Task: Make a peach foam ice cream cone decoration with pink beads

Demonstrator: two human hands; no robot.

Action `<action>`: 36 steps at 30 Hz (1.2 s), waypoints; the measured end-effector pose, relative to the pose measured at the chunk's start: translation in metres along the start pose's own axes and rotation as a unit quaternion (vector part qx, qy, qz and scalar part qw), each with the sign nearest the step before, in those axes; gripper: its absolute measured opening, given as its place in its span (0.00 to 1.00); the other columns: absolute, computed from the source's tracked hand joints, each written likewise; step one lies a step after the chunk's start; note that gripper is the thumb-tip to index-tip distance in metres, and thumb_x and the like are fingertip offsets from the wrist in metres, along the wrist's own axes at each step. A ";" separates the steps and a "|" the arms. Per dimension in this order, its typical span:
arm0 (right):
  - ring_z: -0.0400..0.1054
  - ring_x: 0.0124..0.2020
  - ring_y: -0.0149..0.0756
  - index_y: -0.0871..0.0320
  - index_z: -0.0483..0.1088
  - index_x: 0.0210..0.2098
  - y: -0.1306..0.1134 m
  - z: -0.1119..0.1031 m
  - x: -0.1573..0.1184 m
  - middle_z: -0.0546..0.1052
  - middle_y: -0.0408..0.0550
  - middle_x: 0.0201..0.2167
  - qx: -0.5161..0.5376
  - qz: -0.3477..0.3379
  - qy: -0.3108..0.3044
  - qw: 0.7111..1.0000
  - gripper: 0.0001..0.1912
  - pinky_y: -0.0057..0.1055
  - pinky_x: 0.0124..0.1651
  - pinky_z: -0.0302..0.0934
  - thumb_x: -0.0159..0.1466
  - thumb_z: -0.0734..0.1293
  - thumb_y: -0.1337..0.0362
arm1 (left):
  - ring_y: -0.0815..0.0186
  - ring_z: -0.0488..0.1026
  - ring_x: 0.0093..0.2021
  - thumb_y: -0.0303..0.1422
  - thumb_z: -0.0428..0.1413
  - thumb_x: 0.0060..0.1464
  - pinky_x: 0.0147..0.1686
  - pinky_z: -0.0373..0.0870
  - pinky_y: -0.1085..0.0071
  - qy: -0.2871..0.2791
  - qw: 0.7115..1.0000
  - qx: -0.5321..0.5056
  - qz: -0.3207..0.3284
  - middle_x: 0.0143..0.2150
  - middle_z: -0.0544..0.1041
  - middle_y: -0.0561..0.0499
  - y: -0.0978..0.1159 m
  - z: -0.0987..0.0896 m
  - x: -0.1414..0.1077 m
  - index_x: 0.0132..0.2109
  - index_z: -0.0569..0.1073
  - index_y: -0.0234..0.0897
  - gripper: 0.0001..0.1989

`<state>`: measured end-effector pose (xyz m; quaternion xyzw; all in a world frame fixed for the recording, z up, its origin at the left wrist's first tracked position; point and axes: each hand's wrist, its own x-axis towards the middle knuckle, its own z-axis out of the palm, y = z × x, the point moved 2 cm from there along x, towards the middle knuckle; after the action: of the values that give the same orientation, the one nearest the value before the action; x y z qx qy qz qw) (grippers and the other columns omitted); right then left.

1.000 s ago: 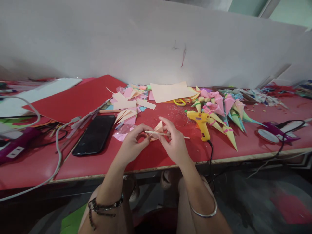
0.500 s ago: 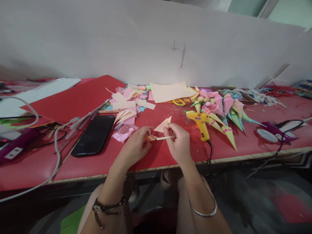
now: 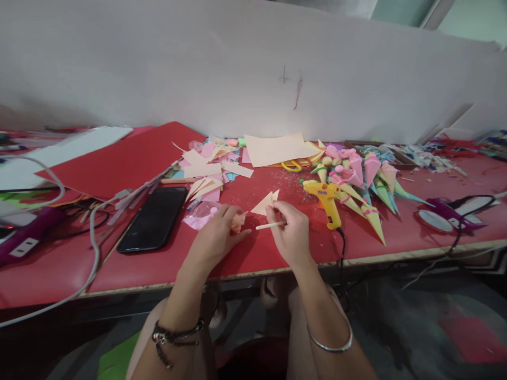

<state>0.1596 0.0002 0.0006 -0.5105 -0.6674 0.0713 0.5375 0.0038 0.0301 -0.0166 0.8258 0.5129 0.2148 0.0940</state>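
Note:
My left hand [image 3: 216, 235] is closed around a small curled piece of peach paper [image 3: 237, 222], its fingers partly hiding it. In my right hand [image 3: 291, 232] is a thin pale stick [image 3: 269, 225], its free end pointing left toward the curled paper but apart from it. Folded peach paper triangles [image 3: 263, 202] appear right at my right fingertips; whether they are pinched or lie on the table I cannot tell. Close behind my left hand lies a clear plastic bag with something pink in it [image 3: 200, 216].
A yellow glue gun [image 3: 327, 203] lies right of my hands, its black cord over the table edge. Paper cones [image 3: 370, 169] are heaped behind it. A black phone [image 3: 153, 220] lies left, near a white cable [image 3: 93, 237]. Paper scraps [image 3: 202, 169] and a peach sheet [image 3: 277, 149] lie farther back.
The stick and the curled peach paper have come apart. My left hand has shifted slightly left with the paper, while my right hand stays almost in place.

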 end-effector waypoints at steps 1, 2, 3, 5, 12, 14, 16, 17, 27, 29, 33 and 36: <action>0.58 0.22 0.28 0.59 0.66 0.26 0.000 0.000 0.000 0.67 0.42 0.20 0.000 0.001 -0.002 1.000 0.11 0.25 0.26 0.51 0.62 0.57 0.64 | 0.60 0.71 0.40 0.38 0.53 0.50 0.34 0.65 0.69 0.006 1.000 0.021 -0.016 0.43 0.70 0.45 0.001 -0.001 0.000 0.44 0.64 0.37 0.15; 0.58 0.22 0.28 0.59 0.66 0.26 0.000 0.000 0.000 0.67 0.42 0.21 0.001 0.002 -0.004 1.000 0.11 0.25 0.26 0.51 0.62 0.57 0.64 | 0.59 0.71 0.39 0.39 0.54 0.50 0.31 0.65 0.69 0.008 0.998 0.042 -0.035 0.42 0.71 0.45 0.001 -0.002 -0.001 0.45 0.63 0.37 0.17; 0.58 0.22 0.28 0.59 0.66 0.26 0.000 0.000 0.000 0.67 0.43 0.21 0.001 0.002 -0.005 1.000 0.11 0.25 0.26 0.52 0.62 0.57 0.63 | 0.59 0.72 0.37 0.41 0.53 0.49 0.29 0.64 0.70 0.008 0.996 0.062 -0.057 0.40 0.72 0.45 0.001 -0.003 -0.001 0.47 0.62 0.37 0.19; 0.58 0.22 0.29 0.59 0.66 0.26 0.000 0.000 0.000 0.68 0.43 0.21 0.003 0.002 -0.004 1.000 0.11 0.26 0.26 0.52 0.62 0.57 0.63 | 0.59 0.73 0.34 0.43 0.52 0.50 0.26 0.62 0.71 0.001 0.993 0.082 -0.089 0.36 0.74 0.46 0.002 -0.005 -0.002 0.50 0.61 0.37 0.23; 0.58 0.22 0.29 0.59 0.66 0.26 0.000 0.000 0.001 0.68 0.43 0.21 0.007 0.004 -0.006 1.000 0.11 0.25 0.27 0.53 0.62 0.57 0.63 | 0.63 0.72 0.31 0.42 0.45 0.54 0.30 0.63 0.70 -0.077 0.992 -0.104 -0.008 0.32 0.75 0.51 0.013 -0.008 -0.003 0.57 0.54 0.35 0.26; 0.58 0.22 0.29 0.59 0.66 0.26 -0.001 0.000 0.001 0.68 0.43 0.20 0.007 0.004 -0.010 1.000 0.12 0.25 0.27 0.52 0.62 0.57 0.63 | 0.65 0.71 0.29 0.40 0.45 0.55 0.30 0.63 0.71 -0.081 0.988 -0.128 0.013 0.30 0.75 0.53 0.015 -0.010 -0.003 0.56 0.56 0.37 0.23; 0.58 0.21 0.29 0.59 0.66 0.26 -0.001 0.000 0.001 0.67 0.43 0.20 0.006 0.002 -0.008 1.000 0.12 0.25 0.26 0.52 0.62 0.57 0.63 | 0.66 0.70 0.28 0.38 0.44 0.56 0.29 0.63 0.72 -0.047 0.992 -0.121 0.003 0.28 0.74 0.53 0.013 -0.011 -0.002 0.54 0.59 0.38 0.20; 0.57 0.21 0.28 0.59 0.66 0.26 0.000 0.000 0.001 0.67 0.43 0.20 0.005 0.002 -0.006 1.000 0.11 0.25 0.26 0.52 0.62 0.57 0.63 | 0.65 0.70 0.29 0.37 0.44 0.56 0.30 0.63 0.71 -0.019 0.994 -0.107 -0.010 0.28 0.73 0.53 0.010 -0.011 -0.001 0.52 0.61 0.38 0.18; 0.57 0.21 0.29 0.58 0.65 0.25 0.001 0.000 0.001 0.67 0.43 0.20 0.007 0.002 -0.010 1.000 0.11 0.26 0.27 0.52 0.62 0.57 0.64 | 0.63 0.69 0.36 0.34 0.48 0.54 0.36 0.65 0.67 -0.015 0.998 -0.054 0.023 0.36 0.72 0.47 -0.008 0.000 0.001 0.38 0.70 0.36 0.09; 0.57 0.22 0.29 0.58 0.65 0.25 0.001 0.001 0.001 0.67 0.42 0.20 0.008 0.004 -0.015 1.000 0.12 0.26 0.27 0.52 0.62 0.56 0.64 | 0.63 0.69 0.34 0.33 0.49 0.53 0.35 0.65 0.68 -0.011 0.999 -0.044 0.024 0.34 0.72 0.47 -0.005 0.001 0.002 0.35 0.70 0.36 0.07; 0.58 0.22 0.29 0.58 0.65 0.25 0.001 0.001 0.001 0.67 0.43 0.20 0.009 0.000 -0.015 1.000 0.12 0.26 0.27 0.53 0.62 0.56 0.64 | 0.64 0.68 0.33 0.31 0.50 0.51 0.33 0.64 0.69 -0.004 0.999 -0.041 0.035 0.32 0.71 0.48 -0.002 0.002 0.003 0.32 0.70 0.36 0.05; 0.58 0.23 0.29 0.58 0.65 0.26 0.001 0.001 0.001 0.67 0.43 0.21 0.010 0.000 -0.017 1.000 0.12 0.26 0.28 0.53 0.62 0.56 0.65 | 0.64 0.67 0.34 0.32 0.50 0.51 0.33 0.63 0.69 -0.003 0.997 -0.065 0.043 0.32 0.71 0.49 -0.002 0.003 0.004 0.32 0.70 0.36 0.05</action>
<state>0.1601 0.0017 0.0001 -0.5036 -0.6760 0.0867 0.5309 0.0048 0.0345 -0.0191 0.8398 0.4618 0.2490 0.1397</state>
